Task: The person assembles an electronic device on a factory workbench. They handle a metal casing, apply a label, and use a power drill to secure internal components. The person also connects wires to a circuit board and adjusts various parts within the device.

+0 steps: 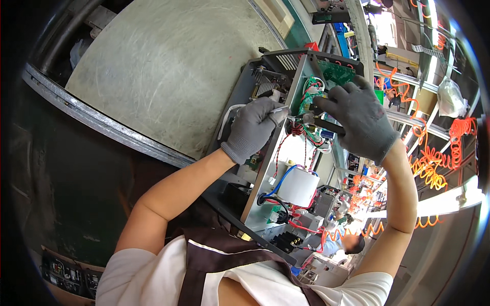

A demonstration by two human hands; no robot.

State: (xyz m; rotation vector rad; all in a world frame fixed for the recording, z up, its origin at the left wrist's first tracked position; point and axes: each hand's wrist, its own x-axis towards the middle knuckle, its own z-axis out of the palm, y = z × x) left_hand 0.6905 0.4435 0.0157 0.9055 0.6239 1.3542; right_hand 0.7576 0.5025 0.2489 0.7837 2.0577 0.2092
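My left hand [252, 126], in a grey knit glove, is closed with thumb and fingertips pinching a small pale strip [278, 109] whose kind I cannot make out. It rests over the metal divider of an opened electrical machine [261, 178]. My right hand [361, 118], also gloved in grey, grips dark-handled pliers [327, 125]. The pliers' metal jaws point left, close to my left fingertips, beside a cluster of twisted wires [297, 128]. Around them are green circuit boards [334, 74]. A white cylinder [297, 186] with blue, red and black leads sits lower down.
A scratched pale tabletop [168, 66] with a metal edge [112, 125] extends to the left. Orange coiled hoses [434, 163] hang at the right. Another person [339, 244] and more opened machines stand farther along the line. A clear plastic bag [451, 99] hangs at upper right.
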